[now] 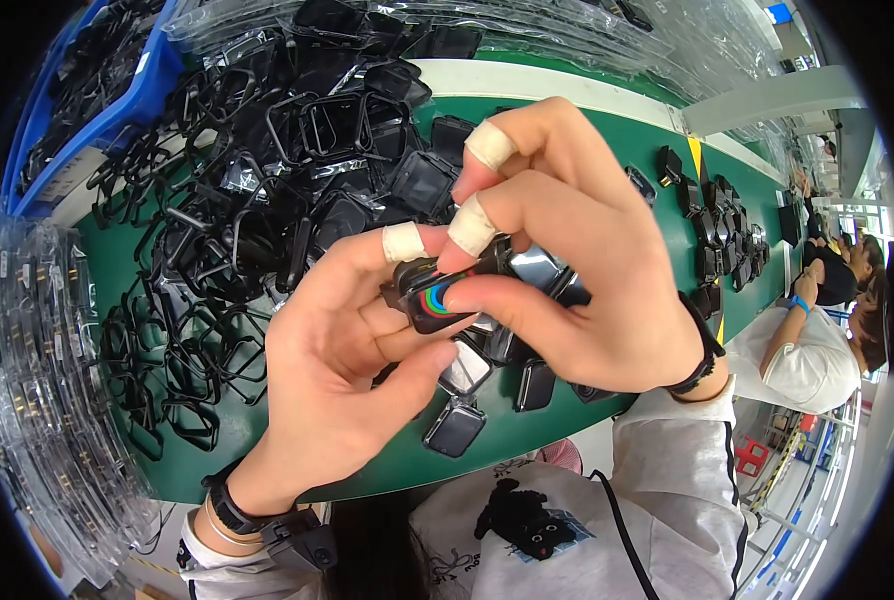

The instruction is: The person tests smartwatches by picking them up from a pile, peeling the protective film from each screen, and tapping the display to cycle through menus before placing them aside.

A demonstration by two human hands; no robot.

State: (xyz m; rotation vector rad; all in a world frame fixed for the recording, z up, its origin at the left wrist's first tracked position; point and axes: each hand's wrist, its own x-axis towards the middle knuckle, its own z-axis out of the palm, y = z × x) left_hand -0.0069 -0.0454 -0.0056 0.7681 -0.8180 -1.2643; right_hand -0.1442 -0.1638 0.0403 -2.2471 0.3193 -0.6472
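Between my two hands is a small black smartwatch case (429, 312) with coloured rings on its face. My left hand (322, 360) supports it from the left, its fingers curled behind and at its edge. My right hand (607, 275) pinches it from the right, the thumb across its face and the index fingertip at its upper edge. Pale tape wraps several fingertips. Just beneath the hands, on the green table (367, 470), lie more watch cases, including a dark square one (455, 428) and one with a whitish face (465, 368).
A large heap of black square frames (229, 225) covers the table's left and back. A blue bin (157, 75) of black parts stands at far left. Clear plastic trays (42, 370) are stacked on the left. More dark cases (732, 240) lie to the right, where other people (817, 350) sit.
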